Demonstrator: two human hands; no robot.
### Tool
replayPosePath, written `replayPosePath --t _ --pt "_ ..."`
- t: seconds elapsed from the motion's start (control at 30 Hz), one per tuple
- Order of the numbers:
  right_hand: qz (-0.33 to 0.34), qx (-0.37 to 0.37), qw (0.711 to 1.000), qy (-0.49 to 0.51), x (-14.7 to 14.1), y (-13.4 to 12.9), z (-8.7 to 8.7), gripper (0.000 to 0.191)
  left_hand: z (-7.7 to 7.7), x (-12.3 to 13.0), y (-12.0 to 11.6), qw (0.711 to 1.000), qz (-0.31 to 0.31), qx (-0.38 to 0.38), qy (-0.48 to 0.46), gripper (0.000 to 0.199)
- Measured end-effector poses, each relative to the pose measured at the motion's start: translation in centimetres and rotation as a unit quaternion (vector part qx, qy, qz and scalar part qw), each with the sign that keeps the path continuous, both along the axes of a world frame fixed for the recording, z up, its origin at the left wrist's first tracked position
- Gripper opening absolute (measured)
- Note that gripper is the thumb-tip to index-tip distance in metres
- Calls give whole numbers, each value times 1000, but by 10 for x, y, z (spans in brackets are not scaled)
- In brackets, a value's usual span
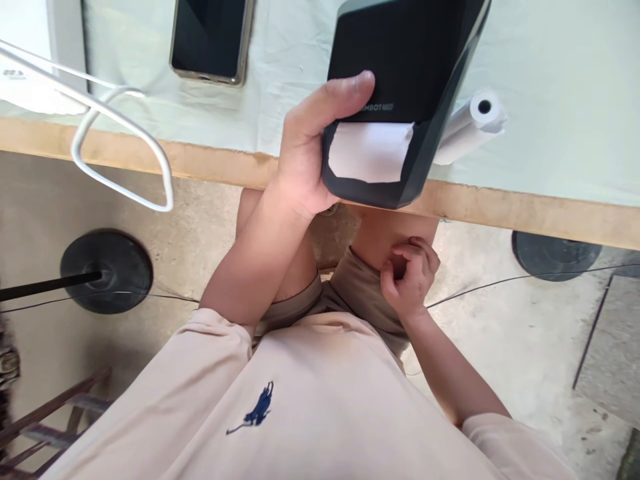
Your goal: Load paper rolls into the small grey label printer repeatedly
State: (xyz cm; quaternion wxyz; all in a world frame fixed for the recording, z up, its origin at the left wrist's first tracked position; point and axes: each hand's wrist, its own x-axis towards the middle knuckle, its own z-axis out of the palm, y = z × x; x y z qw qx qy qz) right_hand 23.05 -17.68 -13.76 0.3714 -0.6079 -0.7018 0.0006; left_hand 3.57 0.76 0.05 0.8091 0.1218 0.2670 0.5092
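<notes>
My left hand (313,137) grips a black portable printer (390,60) by its left edge, thumb across the front. Partly covered by that thumb, light lettering ends in "MBOT". A torn-edged strip of white paper (370,152) shows at the printer's lower end. Its top runs out of view, and the fingers behind it are hidden. My right hand (413,273) rests by my thigh with loosely curled fingers, a gap between thumb and fingers and nothing in it. Just right of the printer, a white paper roll (470,127) lies on the table.
The table (565,133) has a pale cover and a wooden front edge. A phone (213,40) lies at the back left. A white cable (120,127) loops over the edge. Black round bases (125,260) stand on the floor, with a thin cord near them.
</notes>
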Motion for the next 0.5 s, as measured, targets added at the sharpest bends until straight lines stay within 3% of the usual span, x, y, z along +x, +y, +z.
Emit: replayPosePath --t 0.3,0.4,0.5 --pt "-8 -8 1000 11 3 -7 -4 26 -6 -4 -3 995 -43 84 25 26" --pt "-4 -12 1000 24 -5 3 -3 29 0 1 2 999 -27 32 2 40" --pt "21 -11 998 54 -5 15 14 29 7 6 4 997 -1 -63 44 44"
